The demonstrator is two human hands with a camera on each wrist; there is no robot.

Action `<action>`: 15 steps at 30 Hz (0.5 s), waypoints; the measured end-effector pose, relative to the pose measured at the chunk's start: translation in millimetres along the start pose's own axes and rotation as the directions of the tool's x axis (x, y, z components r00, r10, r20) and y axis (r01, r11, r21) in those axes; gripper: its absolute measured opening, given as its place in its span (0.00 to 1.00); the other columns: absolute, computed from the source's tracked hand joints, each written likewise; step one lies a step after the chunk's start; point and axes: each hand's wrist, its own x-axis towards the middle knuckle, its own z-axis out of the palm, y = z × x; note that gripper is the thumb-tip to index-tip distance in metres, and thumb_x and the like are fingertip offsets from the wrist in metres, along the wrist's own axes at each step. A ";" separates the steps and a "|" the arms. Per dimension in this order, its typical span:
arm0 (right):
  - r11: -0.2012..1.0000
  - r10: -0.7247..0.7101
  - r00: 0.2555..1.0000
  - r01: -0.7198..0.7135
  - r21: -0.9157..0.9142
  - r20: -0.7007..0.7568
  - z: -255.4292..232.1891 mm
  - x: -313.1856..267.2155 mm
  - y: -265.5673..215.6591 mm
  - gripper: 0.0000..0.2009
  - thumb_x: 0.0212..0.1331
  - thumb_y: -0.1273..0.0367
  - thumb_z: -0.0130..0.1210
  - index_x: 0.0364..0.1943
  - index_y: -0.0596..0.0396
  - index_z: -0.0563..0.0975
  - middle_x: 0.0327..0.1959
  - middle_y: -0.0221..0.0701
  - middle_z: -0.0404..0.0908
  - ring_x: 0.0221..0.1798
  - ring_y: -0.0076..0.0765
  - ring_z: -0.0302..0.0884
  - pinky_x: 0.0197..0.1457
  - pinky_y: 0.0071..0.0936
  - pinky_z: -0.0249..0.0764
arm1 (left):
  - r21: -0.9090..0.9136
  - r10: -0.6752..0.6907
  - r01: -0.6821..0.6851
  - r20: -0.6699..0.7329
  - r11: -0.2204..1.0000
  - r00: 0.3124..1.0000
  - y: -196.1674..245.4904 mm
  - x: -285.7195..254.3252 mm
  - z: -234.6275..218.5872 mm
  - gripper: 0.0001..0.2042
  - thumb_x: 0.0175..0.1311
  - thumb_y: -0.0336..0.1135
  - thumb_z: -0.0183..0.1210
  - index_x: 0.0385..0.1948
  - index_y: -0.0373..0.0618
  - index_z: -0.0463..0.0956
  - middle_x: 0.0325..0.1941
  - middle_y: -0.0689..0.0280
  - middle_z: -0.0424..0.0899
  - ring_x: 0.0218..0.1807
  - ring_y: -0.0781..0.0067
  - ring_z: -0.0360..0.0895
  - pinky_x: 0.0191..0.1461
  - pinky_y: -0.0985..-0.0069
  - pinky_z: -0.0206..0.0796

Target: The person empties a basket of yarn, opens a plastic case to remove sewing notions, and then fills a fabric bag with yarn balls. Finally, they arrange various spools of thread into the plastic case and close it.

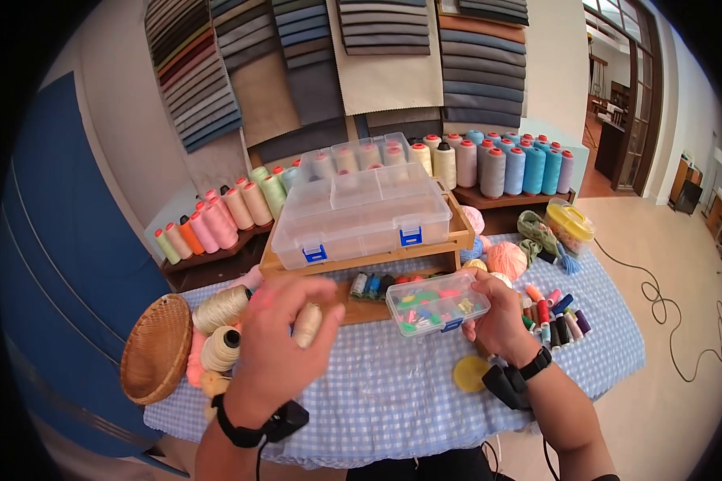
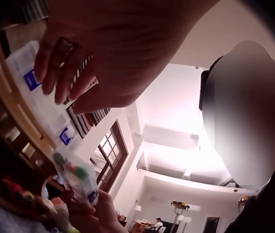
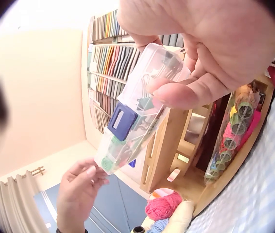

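Note:
My right hand (image 1: 501, 314) grips one end of a small clear plastic case (image 1: 437, 305). Green, yellow and pink bits show through its lid, and its blue latch (image 3: 123, 121) faces me. The right wrist view has the thumb and fingers around the case, held up above the tablecloth. My left hand (image 1: 285, 345) hovers in the air to the left, fingers loosely bent and nothing in them. Behind it in the head view, a cream spool (image 1: 307, 325) is partly covered. A large clear divided box (image 1: 361, 212) with blue latches stands beyond both hands on a wooden stand (image 1: 457, 232).
To the left lie a wicker basket (image 1: 156, 349) and cream thread cones (image 1: 221, 349). Small colored spools (image 1: 555, 321) and a yellow disc (image 1: 471, 373) are at right. Yarn balls (image 1: 507, 260) and a yellow-lidded tub (image 1: 570, 224) sit farther back. Thread cones line the rear shelves (image 1: 513, 200).

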 end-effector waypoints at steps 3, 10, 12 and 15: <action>1.000 0.002 1.000 -0.001 -0.013 0.005 -1.7 1.5 0.8 0.16 0.64 0.62 0.47 0.50 0.57 0.73 0.38 0.37 0.83 0.21 0.32 0.76 0.20 0.30 0.75 | 0.274 0.234 -0.185 -0.158 0.944 0.959 1.5 34.1 -10.7 0.18 0.61 0.33 0.68 0.52 0.38 0.78 0.53 0.54 0.82 0.55 0.51 0.79 0.63 0.61 0.67; 0.999 -0.019 1.000 0.019 -0.045 0.006 -2.9 2.9 1.7 0.16 0.65 0.62 0.46 0.49 0.58 0.74 0.38 0.36 0.83 0.23 0.31 0.77 0.20 0.30 0.74 | 0.210 0.186 -0.200 0.085 0.957 0.979 -47.2 73.5 -1.1 0.15 0.68 0.37 0.63 0.52 0.39 0.80 0.57 0.54 0.82 0.58 0.50 0.77 0.65 0.62 0.68; 0.999 -0.002 1.000 0.002 -0.038 0.004 -5.1 3.5 3.2 0.15 0.65 0.63 0.46 0.49 0.58 0.74 0.38 0.36 0.83 0.24 0.31 0.77 0.21 0.29 0.74 | 0.198 0.192 -0.203 0.075 0.959 0.979 -46.4 76.8 -2.2 0.13 0.68 0.36 0.63 0.49 0.39 0.82 0.55 0.55 0.84 0.56 0.50 0.79 0.63 0.62 0.69; 0.999 -0.003 1.000 0.004 -0.034 0.013 -6.2 5.6 5.4 0.15 0.66 0.65 0.45 0.49 0.59 0.75 0.38 0.36 0.84 0.24 0.31 0.77 0.21 0.29 0.74 | 0.109 0.163 -0.170 0.066 0.979 0.984 -46.6 81.8 -5.7 0.12 0.66 0.35 0.66 0.43 0.37 0.84 0.45 0.58 0.86 0.50 0.55 0.82 0.59 0.66 0.73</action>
